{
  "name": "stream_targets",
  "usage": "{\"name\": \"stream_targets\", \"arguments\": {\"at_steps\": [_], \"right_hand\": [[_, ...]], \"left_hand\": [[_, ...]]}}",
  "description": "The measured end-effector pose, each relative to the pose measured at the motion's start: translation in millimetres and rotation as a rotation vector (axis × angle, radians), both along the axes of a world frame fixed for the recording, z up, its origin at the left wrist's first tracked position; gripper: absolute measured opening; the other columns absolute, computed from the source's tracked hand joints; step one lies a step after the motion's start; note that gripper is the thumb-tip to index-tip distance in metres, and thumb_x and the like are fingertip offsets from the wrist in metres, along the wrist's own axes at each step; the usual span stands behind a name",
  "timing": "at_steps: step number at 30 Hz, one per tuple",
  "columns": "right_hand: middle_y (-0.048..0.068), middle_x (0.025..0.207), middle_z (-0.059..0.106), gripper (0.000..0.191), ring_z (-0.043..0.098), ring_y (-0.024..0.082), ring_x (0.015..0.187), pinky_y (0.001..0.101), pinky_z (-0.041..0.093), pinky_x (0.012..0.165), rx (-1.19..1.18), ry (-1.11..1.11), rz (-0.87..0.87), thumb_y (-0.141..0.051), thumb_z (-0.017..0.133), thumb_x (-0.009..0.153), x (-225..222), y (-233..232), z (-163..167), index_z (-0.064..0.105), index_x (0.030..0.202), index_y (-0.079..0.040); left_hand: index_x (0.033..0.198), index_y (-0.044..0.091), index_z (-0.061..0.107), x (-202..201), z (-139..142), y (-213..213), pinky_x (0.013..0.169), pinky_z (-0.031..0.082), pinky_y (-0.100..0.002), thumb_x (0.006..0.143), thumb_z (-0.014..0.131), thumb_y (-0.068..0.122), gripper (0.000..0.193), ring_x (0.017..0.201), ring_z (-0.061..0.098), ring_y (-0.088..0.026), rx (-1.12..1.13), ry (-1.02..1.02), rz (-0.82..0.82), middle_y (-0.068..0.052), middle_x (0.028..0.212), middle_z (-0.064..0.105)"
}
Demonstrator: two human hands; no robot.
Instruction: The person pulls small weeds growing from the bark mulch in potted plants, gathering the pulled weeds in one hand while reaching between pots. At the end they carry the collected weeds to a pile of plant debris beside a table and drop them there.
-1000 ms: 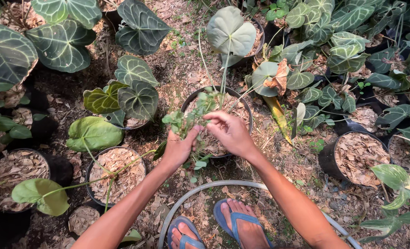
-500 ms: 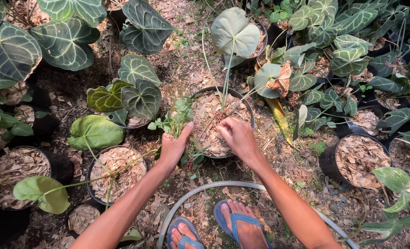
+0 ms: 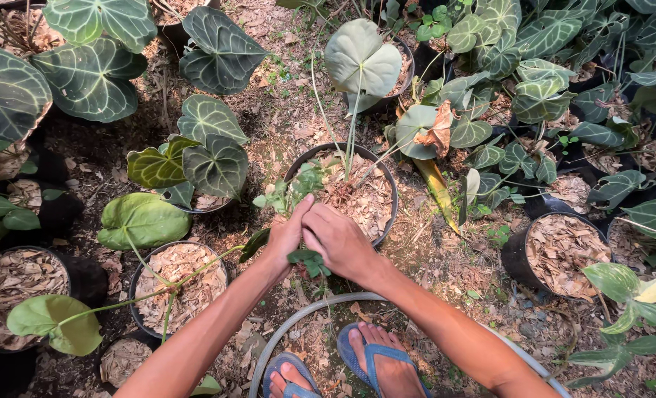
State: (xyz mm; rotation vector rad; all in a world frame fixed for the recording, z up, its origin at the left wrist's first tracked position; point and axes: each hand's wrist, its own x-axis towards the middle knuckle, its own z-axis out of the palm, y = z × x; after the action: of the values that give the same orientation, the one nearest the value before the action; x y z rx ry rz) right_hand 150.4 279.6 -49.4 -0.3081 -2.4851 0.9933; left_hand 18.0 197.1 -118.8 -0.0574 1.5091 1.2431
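Head view: left hand (image 3: pixel 287 234) pinching weed (image 3: pixel 292 188) at pot (image 3: pixel 390 193) near rim; right hand (image 3: pixel 340 241) closed beside, contents unclear; weed likely soft, light, snaps easily; grip low at base.

Left hand (image 3: pixel 287 237) and right hand (image 3: pixel 340 242) hide the weed's (image 3: pixel 292 190) base

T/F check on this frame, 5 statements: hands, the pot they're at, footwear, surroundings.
1. Both hands meet at the near rim of the black pot. True: left hand and right hand touch there.
2. The left hand holds small green weeds. True.
3. That pot is filled with water. False: dry leaf mulch.
4. The person wears boots. False: blue flip-flops.
5. The ground is bare concrete. False: soil with dry leaves.
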Motion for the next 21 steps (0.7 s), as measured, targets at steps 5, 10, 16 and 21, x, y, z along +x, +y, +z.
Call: {"name": "stream_targets", "arguments": {"at_steps": [5,10,16,21], "right_hand": [[0.013,0.098,0.059,0.014,0.060,0.029,0.088,0.0420,0.053,0.073,0.113,-0.052,0.064,-0.013,0.067,0.093,2.4,-5.8,-0.9,0.059,0.098,-0.003],[0.012,0.090,0.057,0.015,0.060,0.028,0.080,0.0424,0.051,0.070,0.199,0.005,0.220,-0.008,0.067,0.083,10.4,9.5,4.6,0.058,0.095,-0.003],[0.009,0.084,0.063,0.009,0.064,0.024,0.076,0.0368,0.055,0.070,0.194,0.227,-0.074,-0.001,0.058,0.081,26.2,59.9,-8.2,0.064,0.087,-0.004],[0.005,0.092,0.067,0.017,0.061,0.011,0.074,0.0248,0.051,0.062,-0.589,0.144,-0.598,-0.012,0.056,0.099,-2.2,153.0,-54.4,0.061,0.111,-0.002]], "left_hand": [[0.104,0.005,0.072,-11.8,7.6,-12.0,0.070,0.055,-0.030,0.092,0.073,0.026,0.025,0.081,0.068,-0.012,0.190,0.140,-0.116,-0.005,0.096,0.075],[0.109,0.008,0.074,-13.5,28.6,-12.4,0.072,0.058,-0.030,0.090,0.066,0.028,0.029,0.082,0.071,-0.013,0.152,0.001,-0.116,-0.004,0.098,0.077],[0.111,0.015,0.076,-33.9,50.3,-8.8,0.063,0.053,-0.029,0.084,0.070,0.040,0.037,0.069,0.064,-0.011,0.200,-0.163,-0.210,-0.003,0.086,0.073],[0.110,0.010,0.074,-33.4,37.6,-8.9,0.064,0.050,-0.026,0.082,0.081,0.033,0.037,0.068,0.059,-0.010,0.214,-0.051,-0.324,0.000,0.081,0.065]]}}
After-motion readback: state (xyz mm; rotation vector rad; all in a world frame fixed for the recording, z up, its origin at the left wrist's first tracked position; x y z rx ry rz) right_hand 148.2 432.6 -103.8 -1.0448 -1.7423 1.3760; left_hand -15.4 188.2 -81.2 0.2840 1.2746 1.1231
